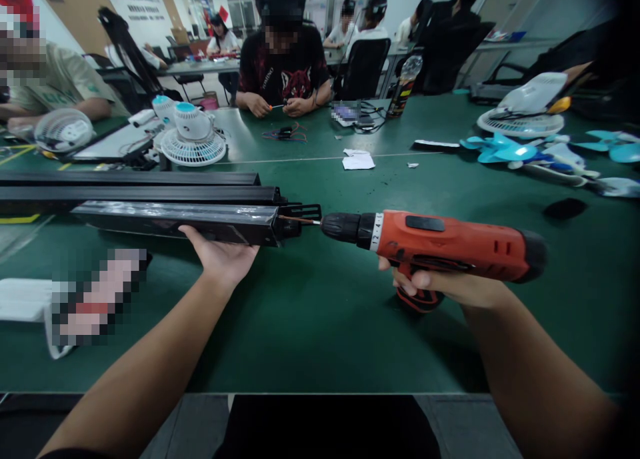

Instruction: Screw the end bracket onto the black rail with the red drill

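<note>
A red and black cordless drill (450, 242) lies level in my right hand (425, 279), whose fingers wrap its grip near the trigger. From its chuck a long thin bit (303, 220) points left, with its far end at the end of a long black rectangular bar (230, 222). My left hand (225, 255) cradles that bar from below and the near side, the thumb along its side. Black fittings (295, 225) stick out of the bar's end. Two more long black bars (200, 193) lie just behind it on the table.
On the green table (310, 339), a blurred phone-like object (107, 292) and a white cable lie at left. White fans (193, 139) stand beyond the bars; blue fan blades (500, 149) lie at right. A bottle (405, 85) stands near a person (285, 59) across the table.
</note>
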`<state>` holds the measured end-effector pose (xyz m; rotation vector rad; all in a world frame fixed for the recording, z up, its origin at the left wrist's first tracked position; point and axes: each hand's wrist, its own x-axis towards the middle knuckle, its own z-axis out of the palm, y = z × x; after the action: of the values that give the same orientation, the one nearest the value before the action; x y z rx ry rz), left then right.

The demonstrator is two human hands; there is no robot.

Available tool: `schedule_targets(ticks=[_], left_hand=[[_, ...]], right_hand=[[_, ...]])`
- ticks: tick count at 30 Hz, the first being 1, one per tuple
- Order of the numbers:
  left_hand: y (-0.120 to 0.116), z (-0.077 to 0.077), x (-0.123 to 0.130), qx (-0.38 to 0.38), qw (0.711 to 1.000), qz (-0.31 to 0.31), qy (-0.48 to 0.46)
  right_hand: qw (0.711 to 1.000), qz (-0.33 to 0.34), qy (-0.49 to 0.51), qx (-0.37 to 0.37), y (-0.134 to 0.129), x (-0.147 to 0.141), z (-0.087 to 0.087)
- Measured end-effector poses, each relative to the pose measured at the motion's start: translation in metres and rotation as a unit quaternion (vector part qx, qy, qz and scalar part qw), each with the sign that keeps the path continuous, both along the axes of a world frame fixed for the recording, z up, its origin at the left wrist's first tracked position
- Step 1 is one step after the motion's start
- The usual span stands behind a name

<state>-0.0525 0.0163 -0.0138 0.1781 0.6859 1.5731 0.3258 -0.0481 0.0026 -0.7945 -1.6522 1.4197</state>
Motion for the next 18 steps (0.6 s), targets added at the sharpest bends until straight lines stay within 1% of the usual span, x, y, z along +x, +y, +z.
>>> schedule_targets(ticks=[10,18], left_hand=[[0.0006,-0.0024,-0.0013,0.000,1.000,-0.002,-0.020],[0.0001,-0.0019,-0.0007,0.005,1.000,-0.003,-0.020]], right_hand=[[1.000,-0.007,0.008,-0.018,-0.0015,-0.0007,-0.0001],[1.000,-0.010,0.003,-0.004,-0.0011,-0.0002,-0.0010]])
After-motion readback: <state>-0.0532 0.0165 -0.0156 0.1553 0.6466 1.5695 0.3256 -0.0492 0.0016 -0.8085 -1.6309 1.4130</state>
